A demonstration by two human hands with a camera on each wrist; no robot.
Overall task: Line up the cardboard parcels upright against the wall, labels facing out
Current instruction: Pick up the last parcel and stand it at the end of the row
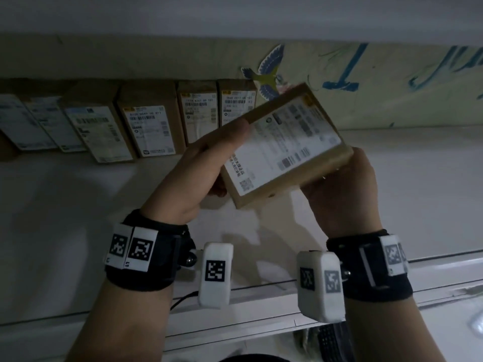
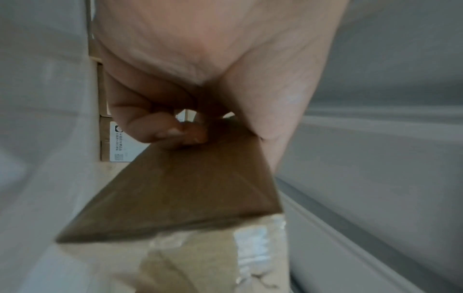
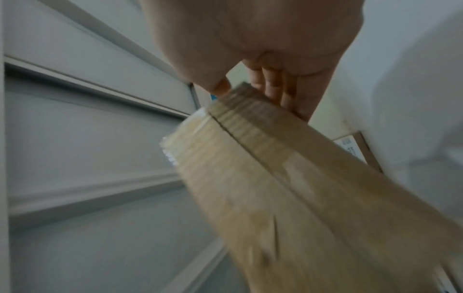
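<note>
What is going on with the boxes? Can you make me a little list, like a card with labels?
held parcel: cardboard parcel, tilted, in the air, white label facing the camera
left hand: left hand grips its left end
right hand: right hand grips its lower right end
row: lined-up parcels upright against the wall, labels facing out
free spot: to the right of the row's last parcel
wall picture: blue bird

A white bench runs along the wall. On it, at the back left, six parcels stand upright in a row, side by side against the wall, their white labels facing outward.
</note>
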